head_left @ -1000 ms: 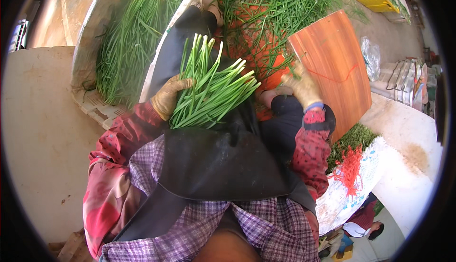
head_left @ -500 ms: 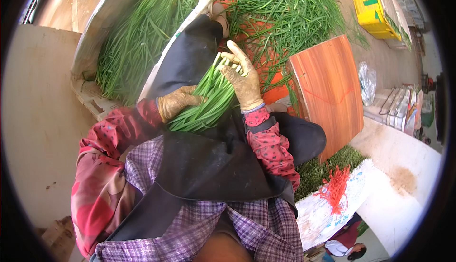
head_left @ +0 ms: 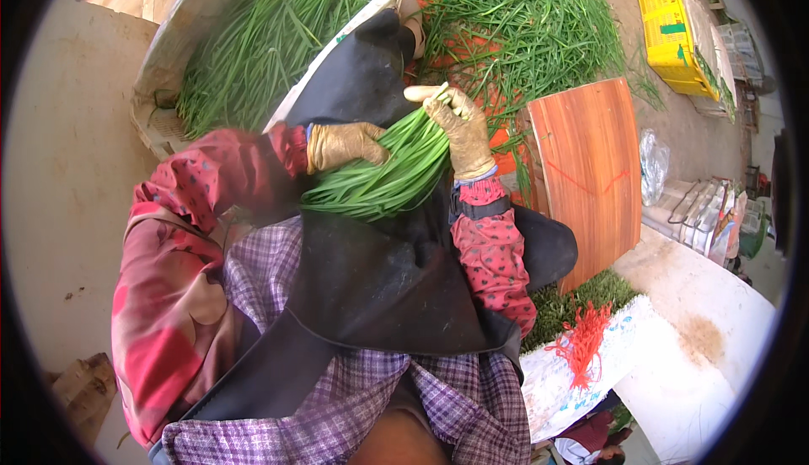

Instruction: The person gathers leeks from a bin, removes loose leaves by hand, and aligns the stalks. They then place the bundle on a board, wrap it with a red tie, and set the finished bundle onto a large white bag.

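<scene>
Over the dark apron on my lap lies a bunch of long green chives [head_left: 383, 174], its pale ends pointing up and to the right. Wrapped in a soiled tan glove, my left hand [head_left: 347, 146] grips the bunch around its middle from the left. My right hand [head_left: 463, 132], gloved alike, pinches the pale stalk ends at the top, with one finger reaching left across them. Part of the bunch is hidden behind both gloves.
A white crate [head_left: 291, 98] full of chives stands at the upper left. Loose chives [head_left: 539, 31] are heaped ahead on an orange surface. A wooden board [head_left: 590, 179] leans at my right, near red ties [head_left: 583, 347] on a white sack [head_left: 552, 398]. A yellow crate [head_left: 666, 31] sits far right.
The bunch has turned, its pale ends swinging to the right. My right hand's fingers have closed in on those ends, while my left hand has shifted a little up and right.
</scene>
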`<state>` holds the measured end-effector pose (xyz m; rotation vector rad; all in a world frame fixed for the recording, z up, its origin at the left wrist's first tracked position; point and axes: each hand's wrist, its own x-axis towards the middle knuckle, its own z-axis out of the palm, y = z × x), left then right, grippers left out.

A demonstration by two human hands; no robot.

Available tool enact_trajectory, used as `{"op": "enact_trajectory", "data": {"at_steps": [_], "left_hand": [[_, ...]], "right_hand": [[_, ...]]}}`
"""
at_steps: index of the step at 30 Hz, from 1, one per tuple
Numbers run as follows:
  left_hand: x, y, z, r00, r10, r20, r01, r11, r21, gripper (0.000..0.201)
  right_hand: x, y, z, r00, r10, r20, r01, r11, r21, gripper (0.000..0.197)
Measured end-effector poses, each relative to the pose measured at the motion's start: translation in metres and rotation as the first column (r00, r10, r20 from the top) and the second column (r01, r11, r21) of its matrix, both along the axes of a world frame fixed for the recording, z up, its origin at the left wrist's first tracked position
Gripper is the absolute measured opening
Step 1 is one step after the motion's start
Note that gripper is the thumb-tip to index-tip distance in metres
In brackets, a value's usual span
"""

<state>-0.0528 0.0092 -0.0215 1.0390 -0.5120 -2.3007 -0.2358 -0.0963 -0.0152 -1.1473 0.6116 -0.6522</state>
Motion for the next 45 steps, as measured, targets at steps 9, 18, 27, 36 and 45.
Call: {"op": "enact_trajectory", "data": {"at_steps": [9, 18, 27, 36, 45], "left_hand": [[0.049, -0.114, 0.047, 0.289, 0.151, 0.945, 0.627, 0.717, -0.306, 0.048], [-0.002, -0.143, 0.115, 0.235, 0.963, 0.130, 0.538, -0.017, -0.843, 0.055], [-0.068, -0.134, -0.046, -0.122, 0.209, 0.970, 0.809, 0.587, -0.025, 0.057], [-0.083, -0.084, 0.106, 0.995, 0.062, 0.077, -0.008, 0.829, -0.560, 0.061], [-0.109, -0.082, 0.041, 0.543, 0.233, -0.807, -0.297, 0.952, 0.075, 0.069]], "right_hand": [[-0.092, -0.123, 0.135, 0.872, -0.486, -0.055, 0.369, 0.727, -0.579, 0.013], [-0.097, -0.144, 0.133, 0.748, -0.633, -0.199, 0.318, 0.606, -0.729, 0.015], [-0.123, -0.143, 0.175, 0.626, -0.775, -0.086, 0.376, 0.397, -0.837, 0.015], [-0.124, -0.133, 0.149, 0.623, -0.782, -0.001, 0.287, 0.230, -0.930, 0.017], [-0.044, 0.011, 0.061, 0.773, -0.630, -0.069, -0.151, -0.077, -0.986, 0.047]]}}
